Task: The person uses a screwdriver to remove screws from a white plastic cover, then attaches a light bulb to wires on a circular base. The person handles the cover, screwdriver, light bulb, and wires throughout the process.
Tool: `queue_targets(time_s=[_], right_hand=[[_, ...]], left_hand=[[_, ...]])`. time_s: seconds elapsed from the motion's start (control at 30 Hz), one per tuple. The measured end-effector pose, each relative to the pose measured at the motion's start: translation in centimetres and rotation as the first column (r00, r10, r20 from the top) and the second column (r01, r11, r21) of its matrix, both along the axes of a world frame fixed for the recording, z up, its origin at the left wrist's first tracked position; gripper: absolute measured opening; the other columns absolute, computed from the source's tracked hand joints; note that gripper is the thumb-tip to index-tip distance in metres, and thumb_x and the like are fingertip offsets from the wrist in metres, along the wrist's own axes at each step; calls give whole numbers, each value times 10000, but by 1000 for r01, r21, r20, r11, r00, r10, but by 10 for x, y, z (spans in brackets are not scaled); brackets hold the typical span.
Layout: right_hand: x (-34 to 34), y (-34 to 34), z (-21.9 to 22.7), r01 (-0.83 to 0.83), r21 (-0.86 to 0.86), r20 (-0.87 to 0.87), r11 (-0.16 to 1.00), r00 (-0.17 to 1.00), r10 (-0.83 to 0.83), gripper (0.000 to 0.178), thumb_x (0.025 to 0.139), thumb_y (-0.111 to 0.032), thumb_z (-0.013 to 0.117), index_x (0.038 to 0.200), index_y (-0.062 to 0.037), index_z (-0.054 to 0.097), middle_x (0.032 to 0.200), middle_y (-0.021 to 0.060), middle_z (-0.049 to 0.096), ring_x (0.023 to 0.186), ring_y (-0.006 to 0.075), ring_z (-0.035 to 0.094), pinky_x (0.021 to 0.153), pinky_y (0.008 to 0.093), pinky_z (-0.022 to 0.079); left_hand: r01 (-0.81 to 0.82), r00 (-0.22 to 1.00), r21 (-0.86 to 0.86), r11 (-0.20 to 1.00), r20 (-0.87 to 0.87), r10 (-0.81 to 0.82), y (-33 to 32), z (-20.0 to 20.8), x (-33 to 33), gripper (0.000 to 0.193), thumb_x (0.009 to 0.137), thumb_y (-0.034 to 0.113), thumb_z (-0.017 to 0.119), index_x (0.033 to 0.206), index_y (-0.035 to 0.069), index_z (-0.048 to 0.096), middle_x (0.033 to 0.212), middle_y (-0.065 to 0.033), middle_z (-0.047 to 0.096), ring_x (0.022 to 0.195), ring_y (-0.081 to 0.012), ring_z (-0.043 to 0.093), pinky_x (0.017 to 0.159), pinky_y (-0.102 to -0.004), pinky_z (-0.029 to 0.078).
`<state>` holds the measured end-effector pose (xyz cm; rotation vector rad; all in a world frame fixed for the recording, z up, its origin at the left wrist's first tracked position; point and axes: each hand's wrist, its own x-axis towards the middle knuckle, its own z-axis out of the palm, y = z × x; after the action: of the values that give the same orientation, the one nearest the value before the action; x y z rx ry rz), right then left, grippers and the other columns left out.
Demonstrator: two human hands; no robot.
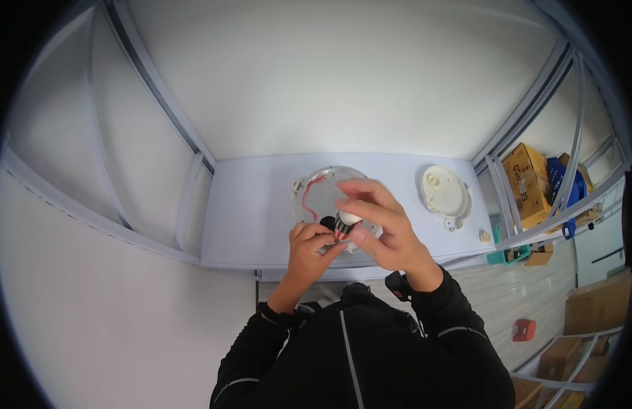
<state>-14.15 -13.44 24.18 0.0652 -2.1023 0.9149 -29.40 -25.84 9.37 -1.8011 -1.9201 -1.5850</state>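
Observation:
Between my two hands is a small cylinder with a white end and a black-and-red side; its exact kind is hard to make out. My left hand pinches with thumb and fingertips at its lower end. Curved around the white end are the thumb and fingers of my right hand. Beneath them lies a round, clear-and-white housing on the table. A red wire loops along its left inner side. Next to the left fingertips sits a black round part. My hands cover the housing's near right portion.
On the right of the white table lies a round cream-coloured housing, with a small cream round part near the edge. Metal frame posts flank both sides. Beyond the right side are cardboard boxes, a teal basket and a red stool.

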Motion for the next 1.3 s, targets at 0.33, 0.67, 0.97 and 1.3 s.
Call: queue_targets(time_s=[0.33,0.67,0.97,1.3], right_hand=[[-4,2,3,0,-61,-65,998,998,-4,494,833,-120,877,1301,-37,742,1139,111,673,1010,278,659,847,378,556],[-6,5,-7,0,-44,-28,999,1000,-1,556,835,-121,883,1348,-20,691,1256,181,681,1005,297,676,890,392,554],[-1,6,-9,10,11,-26,1000,1000,-9,432,877,-75,769,1303,-27,716,1296,177,677,1106,340,697,908,402,571],[-7,5,1,47,19,-84,999,995,-46,454,875,-98,819,1302,1,699,1273,203,680,1079,321,699,943,369,546]], left_hand=[[9,1000,11,1000,13,-9,1,1,1,240,730,209,947,877,106,788,976,12,696,978,-239,589,892,-388,424],[30,999,12,999,14,-30,-1,4,1,234,724,161,931,880,86,775,1016,-12,706,1009,-250,603,904,-393,433],[69,998,-48,996,-1,-69,-8,11,-1,145,809,65,786,953,73,770,1081,-33,705,1052,-279,605,942,-420,430],[106,994,-38,994,-2,-107,-7,10,-6,135,826,52,779,960,47,766,1104,-76,703,1029,-307,608,942,-421,445]])
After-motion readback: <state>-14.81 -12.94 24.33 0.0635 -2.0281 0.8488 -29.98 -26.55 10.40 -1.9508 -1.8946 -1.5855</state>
